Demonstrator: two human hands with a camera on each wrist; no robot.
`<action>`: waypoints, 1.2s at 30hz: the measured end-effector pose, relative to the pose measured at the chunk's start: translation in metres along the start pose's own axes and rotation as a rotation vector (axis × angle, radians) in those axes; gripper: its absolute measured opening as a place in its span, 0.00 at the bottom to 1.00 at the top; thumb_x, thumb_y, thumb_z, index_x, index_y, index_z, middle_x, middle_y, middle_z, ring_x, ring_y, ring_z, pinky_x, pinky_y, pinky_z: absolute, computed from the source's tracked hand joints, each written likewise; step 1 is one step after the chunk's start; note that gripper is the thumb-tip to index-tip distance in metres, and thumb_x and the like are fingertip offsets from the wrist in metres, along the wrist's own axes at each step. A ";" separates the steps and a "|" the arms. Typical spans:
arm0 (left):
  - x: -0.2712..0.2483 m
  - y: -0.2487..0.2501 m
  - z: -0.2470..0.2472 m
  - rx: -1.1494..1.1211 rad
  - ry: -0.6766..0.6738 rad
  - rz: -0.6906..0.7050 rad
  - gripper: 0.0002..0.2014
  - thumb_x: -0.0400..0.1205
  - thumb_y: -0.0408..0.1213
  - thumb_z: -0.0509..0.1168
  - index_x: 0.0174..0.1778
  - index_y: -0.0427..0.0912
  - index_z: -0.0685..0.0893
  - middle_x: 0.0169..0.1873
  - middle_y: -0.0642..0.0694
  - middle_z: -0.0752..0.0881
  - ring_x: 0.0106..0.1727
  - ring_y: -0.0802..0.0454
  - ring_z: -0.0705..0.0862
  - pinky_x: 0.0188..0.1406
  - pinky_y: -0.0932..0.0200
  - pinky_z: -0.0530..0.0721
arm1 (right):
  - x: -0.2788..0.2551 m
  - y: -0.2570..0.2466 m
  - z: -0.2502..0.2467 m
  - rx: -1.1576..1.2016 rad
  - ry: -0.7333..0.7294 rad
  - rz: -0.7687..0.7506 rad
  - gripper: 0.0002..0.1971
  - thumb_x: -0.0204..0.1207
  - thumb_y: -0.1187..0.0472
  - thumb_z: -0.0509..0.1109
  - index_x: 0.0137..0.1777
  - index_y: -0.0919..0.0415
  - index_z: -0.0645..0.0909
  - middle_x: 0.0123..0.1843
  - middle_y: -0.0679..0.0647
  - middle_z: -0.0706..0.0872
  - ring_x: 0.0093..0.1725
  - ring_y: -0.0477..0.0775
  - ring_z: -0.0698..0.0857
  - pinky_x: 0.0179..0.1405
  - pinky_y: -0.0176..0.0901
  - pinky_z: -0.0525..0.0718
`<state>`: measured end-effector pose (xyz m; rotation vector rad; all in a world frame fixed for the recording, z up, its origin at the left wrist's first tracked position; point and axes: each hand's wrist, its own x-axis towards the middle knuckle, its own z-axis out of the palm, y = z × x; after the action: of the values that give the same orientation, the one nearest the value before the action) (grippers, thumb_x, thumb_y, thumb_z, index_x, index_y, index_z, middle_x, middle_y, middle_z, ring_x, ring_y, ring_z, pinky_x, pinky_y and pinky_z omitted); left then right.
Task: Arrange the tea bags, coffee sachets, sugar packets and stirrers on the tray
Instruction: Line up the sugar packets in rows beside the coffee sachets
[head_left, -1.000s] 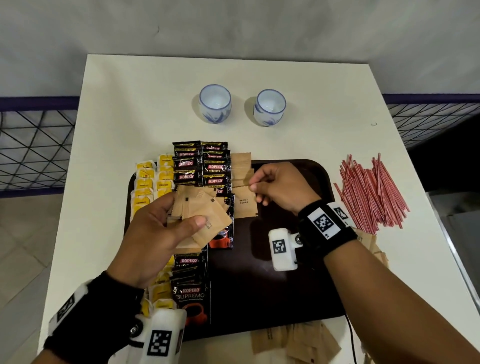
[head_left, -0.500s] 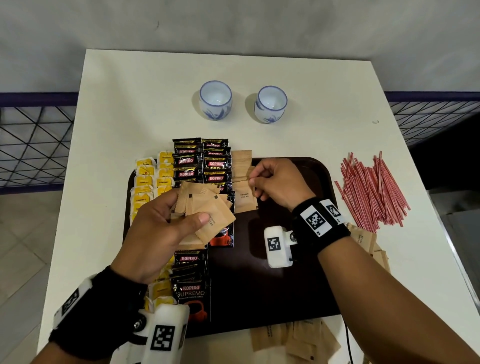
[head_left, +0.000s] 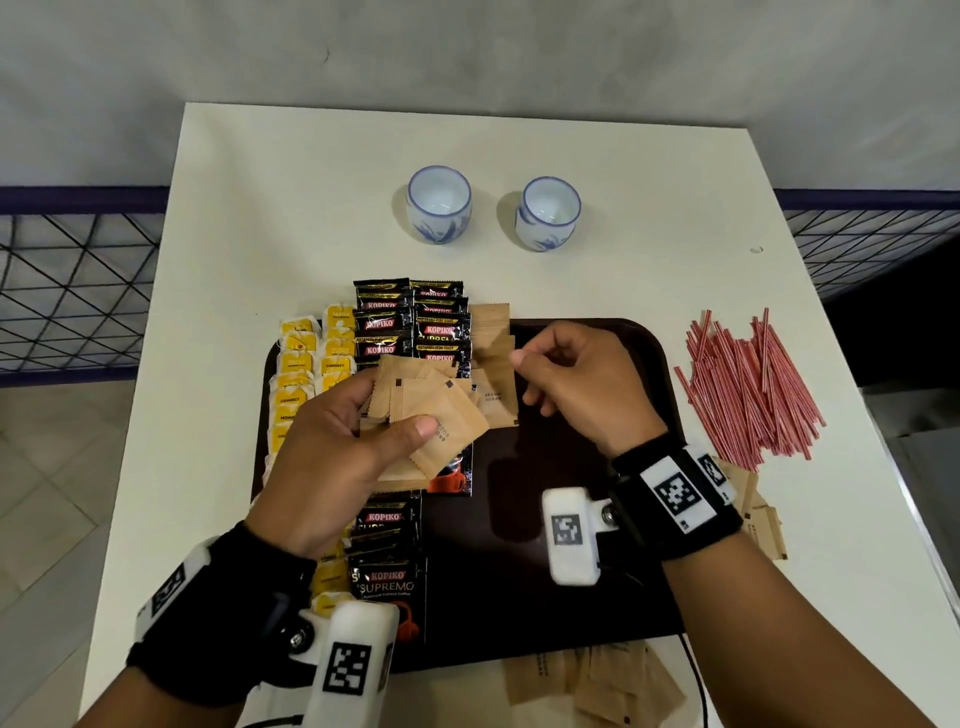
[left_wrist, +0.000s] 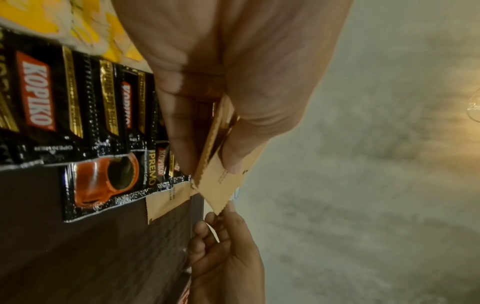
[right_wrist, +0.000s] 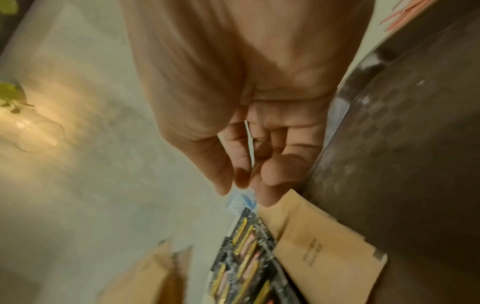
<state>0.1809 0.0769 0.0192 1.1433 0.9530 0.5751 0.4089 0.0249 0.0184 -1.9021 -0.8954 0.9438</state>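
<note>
A fan of sugar packets is gripped between thumb and fingers of the left hand above the tray. The right hand is held just beside the laid packet column, its fingers loosely curled and nothing seen held. For a neat column, one packet is best drawn from the fan and laid overlapping the last, edges squared.

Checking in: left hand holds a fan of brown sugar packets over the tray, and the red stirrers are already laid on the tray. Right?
Not quite. The left hand does hold the sugar packets above the tray, but the head view shows the stirrers lying on the table to the tray's right.
</note>
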 end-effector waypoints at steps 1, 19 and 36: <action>0.001 0.000 0.001 -0.008 0.002 0.000 0.22 0.69 0.37 0.76 0.60 0.48 0.89 0.53 0.45 0.93 0.54 0.45 0.92 0.54 0.44 0.88 | -0.008 -0.003 0.000 0.054 -0.044 0.002 0.08 0.76 0.61 0.78 0.41 0.65 0.84 0.31 0.54 0.87 0.27 0.50 0.86 0.24 0.39 0.81; 0.003 0.005 0.016 0.055 0.030 0.025 0.10 0.83 0.36 0.68 0.58 0.51 0.89 0.51 0.51 0.93 0.51 0.52 0.92 0.51 0.51 0.89 | -0.045 0.002 0.011 0.374 -0.300 0.056 0.15 0.80 0.76 0.69 0.59 0.58 0.81 0.40 0.55 0.82 0.31 0.56 0.86 0.26 0.45 0.86; -0.004 0.000 -0.001 -0.039 0.047 -0.051 0.15 0.82 0.37 0.67 0.65 0.47 0.87 0.50 0.43 0.94 0.45 0.39 0.93 0.39 0.49 0.93 | -0.034 0.044 -0.013 0.261 0.067 0.228 0.09 0.77 0.73 0.73 0.43 0.57 0.83 0.38 0.51 0.89 0.38 0.48 0.86 0.28 0.34 0.78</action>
<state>0.1782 0.0746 0.0202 1.0716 1.0040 0.5793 0.4139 -0.0261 -0.0059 -1.8217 -0.4956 1.0683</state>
